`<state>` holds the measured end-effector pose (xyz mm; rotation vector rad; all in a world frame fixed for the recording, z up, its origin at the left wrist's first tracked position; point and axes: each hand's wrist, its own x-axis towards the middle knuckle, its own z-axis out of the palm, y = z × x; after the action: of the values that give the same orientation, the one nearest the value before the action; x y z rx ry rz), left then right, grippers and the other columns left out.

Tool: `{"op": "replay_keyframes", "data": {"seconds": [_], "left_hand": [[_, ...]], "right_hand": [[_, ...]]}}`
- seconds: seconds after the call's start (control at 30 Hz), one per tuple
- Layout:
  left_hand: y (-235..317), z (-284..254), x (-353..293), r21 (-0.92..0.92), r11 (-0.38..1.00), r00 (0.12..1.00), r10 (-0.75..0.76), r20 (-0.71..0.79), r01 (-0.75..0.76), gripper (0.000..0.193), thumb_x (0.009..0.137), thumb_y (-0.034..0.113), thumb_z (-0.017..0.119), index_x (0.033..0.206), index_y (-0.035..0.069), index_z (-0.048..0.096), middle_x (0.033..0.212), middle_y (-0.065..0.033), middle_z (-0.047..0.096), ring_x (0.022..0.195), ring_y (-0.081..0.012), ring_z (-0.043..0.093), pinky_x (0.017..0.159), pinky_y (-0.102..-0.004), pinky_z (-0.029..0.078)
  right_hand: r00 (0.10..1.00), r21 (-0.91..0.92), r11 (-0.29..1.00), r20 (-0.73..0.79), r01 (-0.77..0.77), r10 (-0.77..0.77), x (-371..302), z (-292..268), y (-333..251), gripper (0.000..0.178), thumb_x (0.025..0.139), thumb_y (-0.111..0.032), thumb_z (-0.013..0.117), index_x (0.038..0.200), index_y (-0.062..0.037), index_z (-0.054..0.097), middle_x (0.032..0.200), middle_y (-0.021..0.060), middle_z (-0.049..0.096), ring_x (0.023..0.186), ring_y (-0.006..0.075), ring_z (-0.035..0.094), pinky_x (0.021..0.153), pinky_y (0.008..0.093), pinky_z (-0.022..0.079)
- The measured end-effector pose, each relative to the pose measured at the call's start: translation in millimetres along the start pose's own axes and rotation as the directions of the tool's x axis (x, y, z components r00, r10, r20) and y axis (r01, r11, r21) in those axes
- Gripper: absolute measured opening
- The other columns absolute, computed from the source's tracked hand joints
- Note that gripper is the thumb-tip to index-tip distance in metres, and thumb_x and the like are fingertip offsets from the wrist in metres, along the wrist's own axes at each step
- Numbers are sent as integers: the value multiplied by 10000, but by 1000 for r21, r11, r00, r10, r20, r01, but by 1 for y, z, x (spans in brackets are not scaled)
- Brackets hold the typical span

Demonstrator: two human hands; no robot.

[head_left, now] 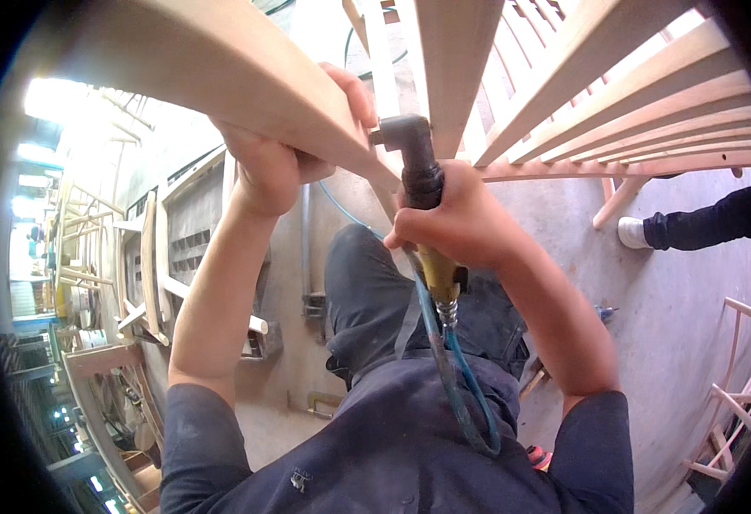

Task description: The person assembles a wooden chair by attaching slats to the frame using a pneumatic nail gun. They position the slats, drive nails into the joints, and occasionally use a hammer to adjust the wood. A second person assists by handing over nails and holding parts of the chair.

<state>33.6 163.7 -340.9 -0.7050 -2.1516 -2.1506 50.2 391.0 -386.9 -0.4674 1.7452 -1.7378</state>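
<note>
My left hand (266, 167) wraps round a thick pale wooden beam (247, 73) that crosses the upper left, thumb beneath and fingers over its far side. In my right hand (470, 214) is a right-angle air driver (418, 154), gripped round its neck. Its black angled head points left, close against the beam's side; whether the tip touches cannot be made out. The yellow lower body (441, 272) ends in a metal coupling, with a blue air hose (478, 411) looping toward my chest. Beyond stands a slatted wooden frame (615, 167), its slats fanning to the upper right.
Another person's leg in dark trousers (701, 223) stands at the right, beside a frame leg (619, 204). Wooden frames are stacked at the left (149, 257) and lower right (739, 403). A red object (540, 457) lies by my right side. Concrete floor (649, 300) lies beneath.
</note>
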Motion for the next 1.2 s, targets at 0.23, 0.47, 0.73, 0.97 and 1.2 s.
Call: {"op": "replay_keyframes", "data": {"seconds": [0.23,0.47,0.73,0.97,1.2], "left_hand": [[-3,10,5,81,987,988,142,-56,-137,1014,891,878,146,876,-1,650,800,-133,692,655,-149,640,559,-261,503],[6,0,1,142,989,998,-47,-31,51,1216,694,1026,10,906,-4,621,915,-186,657,915,-283,626,822,-358,488],[5,2,2,167,985,999,-35,-41,41,1204,710,1015,-10,897,-1,609,912,-184,659,913,-275,619,858,-364,469],[-1,-3,1,187,982,999,11,39,-18,1172,740,998,12,900,-1,603,916,-180,659,910,-265,608,863,-359,461],[8,7,4,226,974,1000,-6,15,2,1147,770,971,-5,866,4,604,884,-172,656,904,-264,603,877,-354,452]], "right_hand": [[1000,-131,991,-23,-11,8,2,-2,0,127,764,-47,750,755,-15,627,708,74,696,687,150,717,667,284,568],[999,-137,990,-24,-28,25,0,-1,-7,136,774,-64,739,745,-11,617,701,87,696,674,163,721,677,302,579],[999,-82,996,-34,-28,25,0,1,-3,127,762,-58,746,760,-10,628,710,89,696,700,169,727,695,307,583],[998,-212,977,-62,-11,-3,2,-2,1,148,749,-96,776,773,-1,664,720,87,709,699,168,721,695,300,574],[991,-101,994,-120,45,-57,5,2,15,159,761,-116,771,769,2,666,727,106,714,691,171,716,679,299,569]]}}
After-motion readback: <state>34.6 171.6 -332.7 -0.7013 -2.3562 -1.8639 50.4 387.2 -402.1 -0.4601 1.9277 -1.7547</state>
